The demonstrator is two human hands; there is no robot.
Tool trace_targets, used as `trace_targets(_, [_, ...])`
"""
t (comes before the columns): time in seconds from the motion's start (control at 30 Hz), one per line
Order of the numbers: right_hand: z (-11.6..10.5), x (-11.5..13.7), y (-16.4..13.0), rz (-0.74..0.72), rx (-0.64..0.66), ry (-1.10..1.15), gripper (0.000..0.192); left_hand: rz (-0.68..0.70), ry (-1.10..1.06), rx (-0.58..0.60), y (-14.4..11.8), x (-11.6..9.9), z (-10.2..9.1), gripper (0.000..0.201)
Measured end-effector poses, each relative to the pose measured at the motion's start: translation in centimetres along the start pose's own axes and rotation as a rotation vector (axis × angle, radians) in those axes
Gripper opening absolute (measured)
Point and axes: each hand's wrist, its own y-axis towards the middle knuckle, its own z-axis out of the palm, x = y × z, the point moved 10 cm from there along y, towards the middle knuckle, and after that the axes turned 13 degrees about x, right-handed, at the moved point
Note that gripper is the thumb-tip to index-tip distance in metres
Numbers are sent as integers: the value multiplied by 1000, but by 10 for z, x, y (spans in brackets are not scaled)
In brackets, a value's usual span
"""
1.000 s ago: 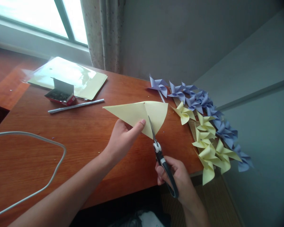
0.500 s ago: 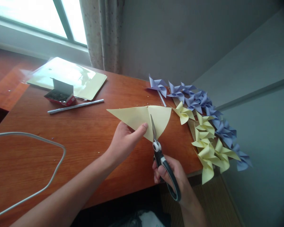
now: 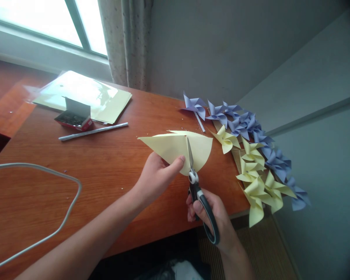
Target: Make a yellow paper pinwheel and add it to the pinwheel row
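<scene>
The right hand (image 3: 214,216) grips scissors (image 3: 196,186), cutting into the folded yellow paper (image 3: 169,146) pinched by the left hand (image 3: 154,177) beside it; the cut looks midway, needing steady advance.

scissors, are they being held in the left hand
No, the scissors are gripped by the right hand, while the left hand pinches the folded yellow paper that the blades cut into.
</scene>
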Motion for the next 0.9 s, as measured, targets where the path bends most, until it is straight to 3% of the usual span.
trace_targets(0.27, [2, -1, -1, -4, 13, 3, 46, -9, -38, -29, 0, 0, -2, 22])
trace_targets(0.53, [4, -2, 1, -1, 24, 9, 46, -172, -250, 17, 1, 25, -1, 16])
trace_targets(0.9, [0, -3, 0, 5, -4, 3, 44, -68, -77, 12, 1, 5, 3, 16])
